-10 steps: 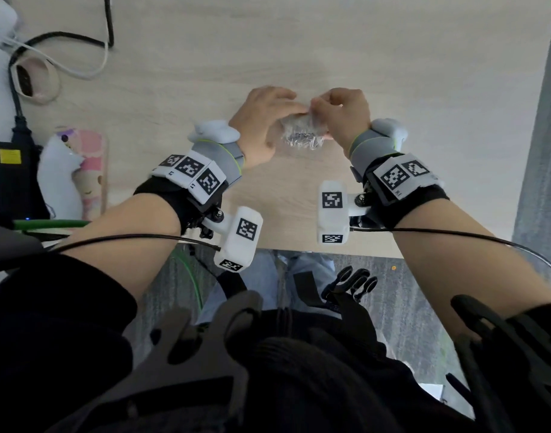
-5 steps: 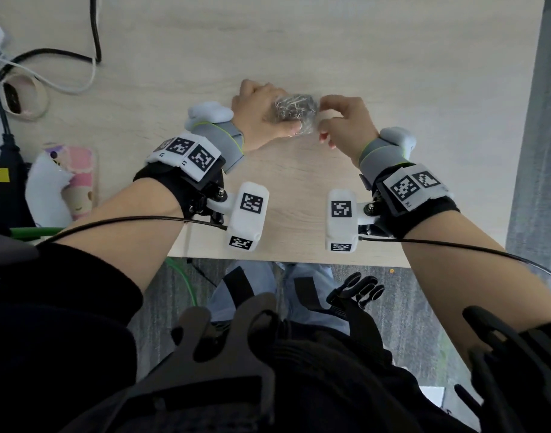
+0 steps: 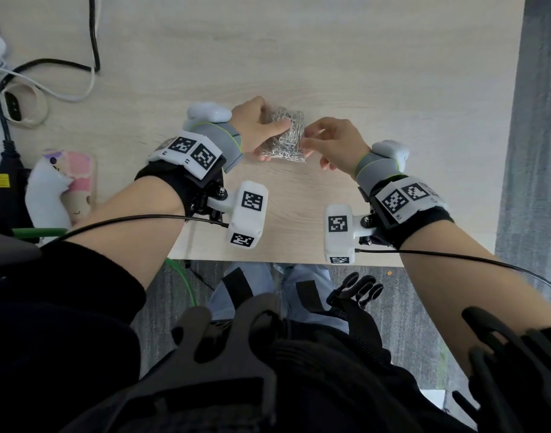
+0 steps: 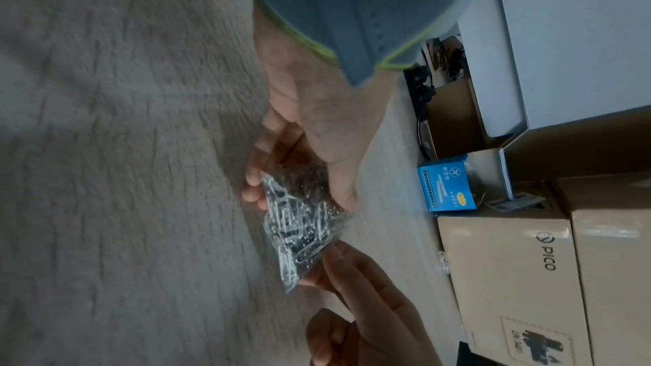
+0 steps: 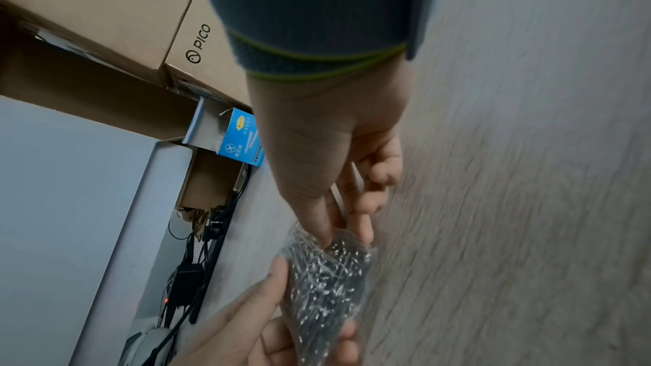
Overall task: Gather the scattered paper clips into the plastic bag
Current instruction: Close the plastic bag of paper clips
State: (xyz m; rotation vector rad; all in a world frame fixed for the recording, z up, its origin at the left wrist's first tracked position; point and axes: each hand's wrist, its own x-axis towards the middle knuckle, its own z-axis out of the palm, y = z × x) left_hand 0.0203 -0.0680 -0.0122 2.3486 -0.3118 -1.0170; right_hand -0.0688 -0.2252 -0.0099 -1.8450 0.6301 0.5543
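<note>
A small clear plastic bag (image 3: 288, 137) packed with silver paper clips is held between both hands just above the wooden table (image 3: 377, 89). My left hand (image 3: 261, 129) grips its left side, thumb on top and fingers underneath. My right hand (image 3: 310, 141) pinches its right edge with thumb and forefinger. In the left wrist view the bag (image 4: 303, 227) hangs from my left hand (image 4: 313, 171), with the right fingertips (image 4: 338, 263) at its lower corner. In the right wrist view my right hand (image 5: 347, 233) pinches the top of the bag (image 5: 324, 283).
Cables (image 3: 80, 67), a wristband (image 3: 18, 104), a black power brick (image 3: 2, 189) and a pink-and-white plush item (image 3: 61, 182) lie at the table's left. Cardboard boxes (image 4: 511, 260) and a small blue box (image 4: 445, 182) stand at the far side. The table's front edge (image 3: 299, 262) is near my wrists.
The bag has turned from a bunched lump to its flat face up. My left thumb now lies on top of it, and my right fingers have slid to its right edge.
</note>
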